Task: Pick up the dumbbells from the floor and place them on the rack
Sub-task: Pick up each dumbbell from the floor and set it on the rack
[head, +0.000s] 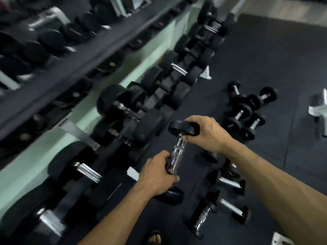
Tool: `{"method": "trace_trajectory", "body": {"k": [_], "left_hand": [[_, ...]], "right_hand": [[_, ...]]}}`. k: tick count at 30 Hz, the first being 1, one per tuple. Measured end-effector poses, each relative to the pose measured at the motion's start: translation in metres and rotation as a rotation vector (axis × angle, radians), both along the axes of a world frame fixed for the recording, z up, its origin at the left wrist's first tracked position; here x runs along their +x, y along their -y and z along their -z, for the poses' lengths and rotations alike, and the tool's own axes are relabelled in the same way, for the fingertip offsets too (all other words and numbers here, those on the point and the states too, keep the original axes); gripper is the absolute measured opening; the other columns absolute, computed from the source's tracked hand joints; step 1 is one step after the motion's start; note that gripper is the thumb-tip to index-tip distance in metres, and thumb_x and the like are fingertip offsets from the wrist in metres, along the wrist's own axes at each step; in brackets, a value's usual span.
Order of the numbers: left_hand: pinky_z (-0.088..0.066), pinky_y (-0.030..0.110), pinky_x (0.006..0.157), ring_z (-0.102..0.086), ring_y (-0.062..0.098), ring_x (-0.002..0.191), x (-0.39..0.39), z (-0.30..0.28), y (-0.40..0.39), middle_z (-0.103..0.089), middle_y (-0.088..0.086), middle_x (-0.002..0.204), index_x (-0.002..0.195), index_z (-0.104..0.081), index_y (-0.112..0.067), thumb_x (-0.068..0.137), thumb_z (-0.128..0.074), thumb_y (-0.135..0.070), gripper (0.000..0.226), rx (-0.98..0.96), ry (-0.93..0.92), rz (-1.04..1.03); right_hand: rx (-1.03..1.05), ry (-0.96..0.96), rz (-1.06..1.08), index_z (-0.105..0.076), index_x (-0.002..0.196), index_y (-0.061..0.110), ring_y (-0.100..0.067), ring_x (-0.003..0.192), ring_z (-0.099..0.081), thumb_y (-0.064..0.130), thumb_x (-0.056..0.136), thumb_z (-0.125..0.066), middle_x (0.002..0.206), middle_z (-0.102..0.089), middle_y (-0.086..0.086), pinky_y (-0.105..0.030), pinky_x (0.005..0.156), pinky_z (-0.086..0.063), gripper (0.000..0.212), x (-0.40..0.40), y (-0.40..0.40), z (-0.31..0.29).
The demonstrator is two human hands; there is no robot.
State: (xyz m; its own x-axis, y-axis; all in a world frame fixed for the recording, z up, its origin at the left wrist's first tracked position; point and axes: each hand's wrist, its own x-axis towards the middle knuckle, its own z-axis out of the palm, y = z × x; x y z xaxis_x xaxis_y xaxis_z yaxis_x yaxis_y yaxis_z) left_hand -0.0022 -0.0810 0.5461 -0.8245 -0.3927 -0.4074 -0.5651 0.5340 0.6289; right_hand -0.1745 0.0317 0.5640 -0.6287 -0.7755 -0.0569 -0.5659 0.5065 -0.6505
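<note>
I hold one black dumbbell [177, 152] with a chrome knurled handle in the air, tilted. My left hand [157, 175] grips the lower part of its handle. My right hand [205, 133] grips its upper black head. The dumbbell hangs just in front of the rack's [53, 82] lower row. Several small dumbbells [242, 114] lie on the dark floor mat to the right. More loose dumbbells [223, 197] lie below my right forearm.
The long rack runs diagonally from lower left to upper right, with large black dumbbells [120, 106] on both tiers. A grey metal frame [320, 108] stands at the right edge. My sandalled foot [155, 237] shows at the bottom.
</note>
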Motion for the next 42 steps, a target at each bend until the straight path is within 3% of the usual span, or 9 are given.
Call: {"method": "trace_trajectory", "body": {"k": [8,15,17,19,23,27,33,39,42], "left_hand": [[-0.049,0.028,0.069,-0.061,0.009,0.075,0.065,-0.074,0.104,-0.063,-0.009,0.078,0.105,-0.058,-0.027,0.067,-0.083,-0.027,0.046,-0.046,-0.081,-0.232],[-0.049,0.031,0.068,-0.059,0.012,0.073,0.143,-0.11,0.229,-0.06,-0.009,0.077,0.1,-0.055,-0.026,0.065,-0.084,-0.029,0.045,-0.069,-0.088,-0.398],[-0.044,0.028,0.063,-0.056,0.011,0.069,0.167,-0.12,0.265,-0.057,-0.011,0.072,0.095,-0.054,-0.026,0.064,-0.084,-0.027,0.043,-0.085,-0.102,-0.463],[-0.047,0.03,0.068,-0.058,0.013,0.074,0.192,-0.127,0.298,-0.059,-0.011,0.075,0.097,-0.055,-0.025,0.064,-0.084,-0.028,0.044,-0.106,-0.094,-0.522],[-0.051,0.035,0.081,-0.061,0.015,0.088,0.235,-0.128,0.349,-0.065,-0.008,0.093,0.105,-0.057,-0.024,0.066,-0.083,-0.029,0.047,-0.119,-0.068,-0.644],[-0.05,0.031,0.075,-0.061,0.012,0.084,0.274,-0.118,0.379,-0.063,-0.01,0.09,0.105,-0.055,-0.023,0.068,-0.082,-0.027,0.046,-0.107,-0.084,-0.771],[-0.054,0.038,0.076,-0.062,0.016,0.08,0.328,-0.103,0.409,-0.064,-0.007,0.087,0.099,-0.053,-0.022,0.069,-0.081,-0.028,0.042,-0.141,-0.02,-0.909],[-0.047,0.03,0.066,-0.059,0.013,0.076,0.352,-0.09,0.432,-0.059,-0.008,0.082,0.097,-0.048,-0.02,0.072,-0.08,-0.029,0.042,-0.129,-0.033,-1.005],[-0.049,0.033,0.068,-0.059,0.016,0.077,0.354,-0.078,0.43,-0.059,-0.007,0.081,0.094,-0.047,-0.019,0.073,-0.078,-0.03,0.039,-0.122,-0.001,-1.016]], "right_hand": [[-0.029,-0.052,-0.277,-0.064,0.103,0.025,-0.016,0.09,-0.064,0.034,0.073,-0.075,0.093,-0.069,0.007,-0.043,0.081,-0.052,0.033,0.045,0.15,-0.083],[-0.03,-0.076,-0.458,-0.066,0.103,0.026,-0.014,0.091,-0.066,0.036,0.071,-0.075,0.094,-0.07,0.008,-0.038,0.082,-0.052,0.035,0.113,0.31,-0.126],[-0.033,-0.083,-0.513,-0.066,0.098,0.022,-0.014,0.085,-0.065,0.03,0.072,-0.076,0.088,-0.07,0.007,-0.037,0.079,-0.053,0.029,0.137,0.357,-0.14],[-0.036,-0.098,-0.576,-0.063,0.089,0.02,-0.016,0.078,-0.064,0.027,0.072,-0.076,0.08,-0.067,0.005,-0.039,0.074,-0.052,0.023,0.161,0.401,-0.148],[-0.033,-0.079,-0.7,-0.063,0.094,0.025,-0.017,0.084,-0.064,0.029,0.073,-0.075,0.087,-0.068,0.006,-0.04,0.075,-0.052,0.025,0.206,0.477,-0.15],[-0.011,-0.024,-0.824,-0.064,0.093,0.027,-0.015,0.083,-0.065,0.028,0.072,-0.073,0.085,-0.069,0.008,-0.042,0.077,-0.054,0.023,0.252,0.534,-0.14],[-0.007,0.003,-0.983,-0.062,0.094,0.029,-0.011,0.082,-0.062,0.022,0.075,-0.072,0.085,-0.066,0.009,-0.034,0.077,-0.051,0.022,0.315,0.59,-0.124],[0.05,0.038,-1.072,-0.065,0.096,0.026,-0.012,0.084,-0.063,0.015,0.075,-0.072,0.088,-0.067,0.008,-0.038,0.08,-0.054,0.025,0.359,0.635,-0.116],[0.094,0.055,-1.085,-0.064,0.097,0.024,-0.012,0.084,-0.063,0.015,0.076,-0.074,0.088,-0.067,0.007,-0.039,0.081,-0.054,0.025,0.367,0.641,-0.1]]}}
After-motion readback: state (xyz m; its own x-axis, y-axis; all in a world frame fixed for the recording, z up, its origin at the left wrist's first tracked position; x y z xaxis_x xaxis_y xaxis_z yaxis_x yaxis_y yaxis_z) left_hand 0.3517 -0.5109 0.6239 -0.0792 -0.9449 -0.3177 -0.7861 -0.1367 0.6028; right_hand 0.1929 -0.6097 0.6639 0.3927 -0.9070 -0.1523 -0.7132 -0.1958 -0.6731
